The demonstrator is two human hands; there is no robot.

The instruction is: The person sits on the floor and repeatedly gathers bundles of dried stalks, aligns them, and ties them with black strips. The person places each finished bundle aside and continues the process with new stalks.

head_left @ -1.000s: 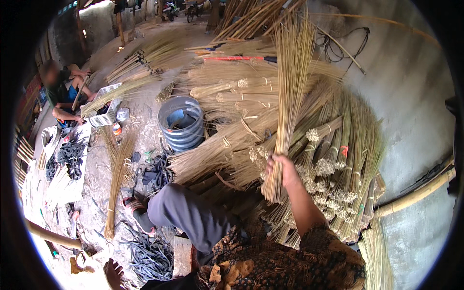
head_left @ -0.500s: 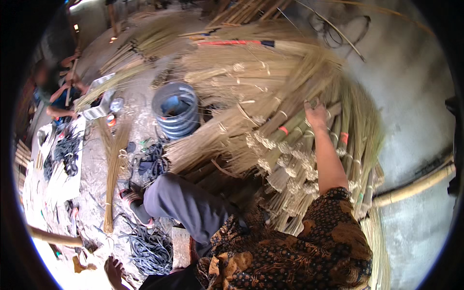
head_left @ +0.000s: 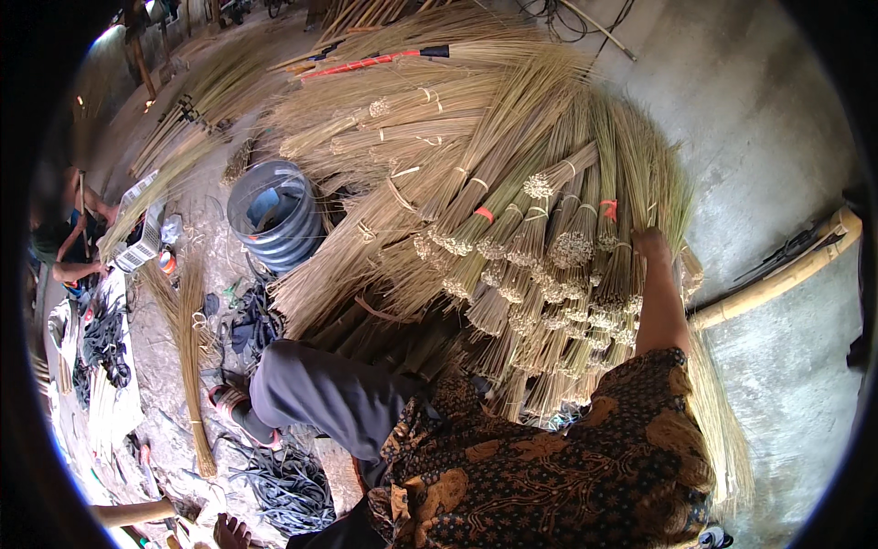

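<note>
My right hand (head_left: pixel 651 242) is reached out to the right side of a large pile of broom-straw bundles (head_left: pixel 572 247). Its fingers are curled down around the cut end of one bundle, partly hidden by the hand itself. A short tied bundle (head_left: pixel 553 176) lies across the top of the pile, apart from my hand. Red bands mark two bundles, one with a red tie (head_left: pixel 608 209) close to my hand. At the bottom left edge my left hand (head_left: pixel 232 532) shows only in part, fingers apart and holding nothing I can see.
A ribbed dark bucket (head_left: pixel 274 215) stands left of the pile. Black strips (head_left: pixel 288 485) lie tangled by my foot, near a loose straw bundle (head_left: pixel 190 366). A bamboo pole (head_left: pixel 777 279) leans along the wall at right. Another person (head_left: pixel 69 238) sits at far left.
My right hand has left the short bundle on top of the pile and moved right, onto another bundle's end. The view has shifted, so the pile sits further left.
</note>
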